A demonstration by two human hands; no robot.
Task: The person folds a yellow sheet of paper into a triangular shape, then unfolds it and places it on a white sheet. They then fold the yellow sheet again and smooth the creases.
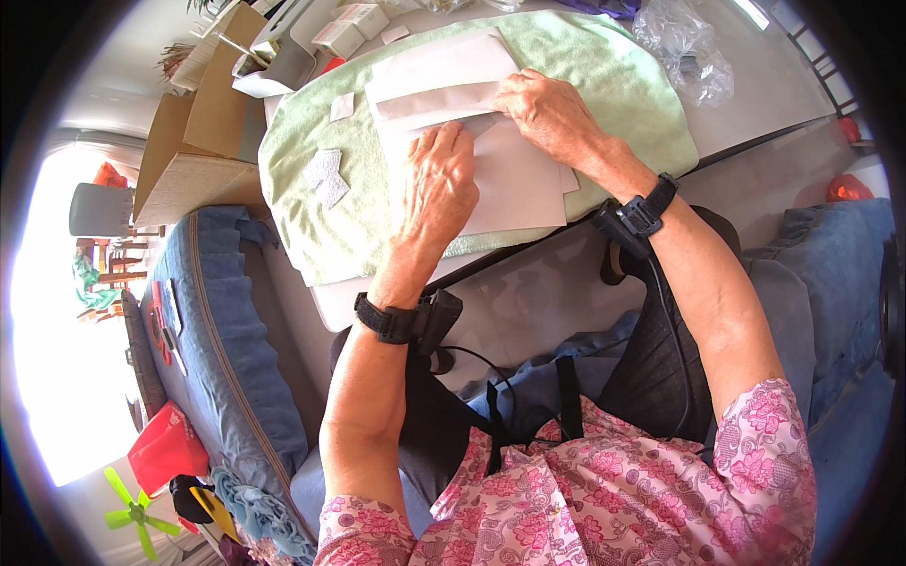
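White sheets of paper [524,184] lie on a light green towel [601,56] that covers part of the table. Across them runs a folded paper strip [439,101]. My right hand [541,110] pinches the strip's right end between thumb and fingers. My left hand [440,177] rests just below the strip with its fingertips close together; whether they grip the paper cannot be told. A small greyish piece shows beside the left fingertips. To the left on the towel lie a small white paper square [342,107] and a notched, textured white piece [328,177].
An open cardboard box [205,163] stands left of the table. Small white boxes [340,39] and a grey-white container [272,74] stand at the back left. A clear plastic bag [683,53] lies at the back right. Blue-covered seats flank the table.
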